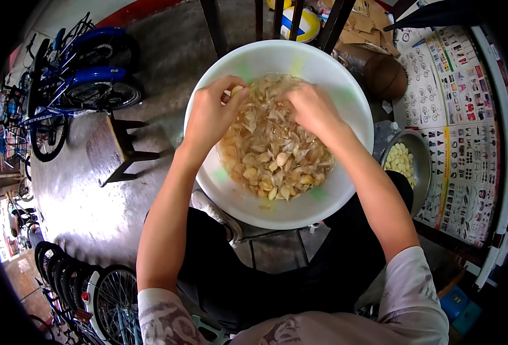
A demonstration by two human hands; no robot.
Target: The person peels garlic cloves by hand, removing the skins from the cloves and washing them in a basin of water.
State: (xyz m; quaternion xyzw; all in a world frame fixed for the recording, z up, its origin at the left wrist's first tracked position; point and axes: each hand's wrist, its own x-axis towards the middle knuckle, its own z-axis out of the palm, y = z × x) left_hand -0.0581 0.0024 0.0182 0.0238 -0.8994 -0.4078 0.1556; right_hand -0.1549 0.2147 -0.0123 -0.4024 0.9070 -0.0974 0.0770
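Observation:
A large white plastic basin (208,198) sits before me, with garlic cloves (281,159) and loose papery skins (288,138) soaking in brownish water. Over its left side is my left hand (215,112), its fingers curled and closed round a pale garlic clove (237,90). My right hand (311,108) reaches into the skins near the far middle of the basin. Its fingertips are sunk among them, so I cannot see whether they grip anything. Right of the basin, a metal bowl (424,184) holds peeled garlic cloves (400,163).
A small wooden stool (107,149) stands left, near blue-fendered bicycles (96,80). Dark chair bars (260,23) rise behind the basin, with a ball (306,26) beyond. A brown ball (384,77) and a table covered with printed sheets (461,132) are on the right.

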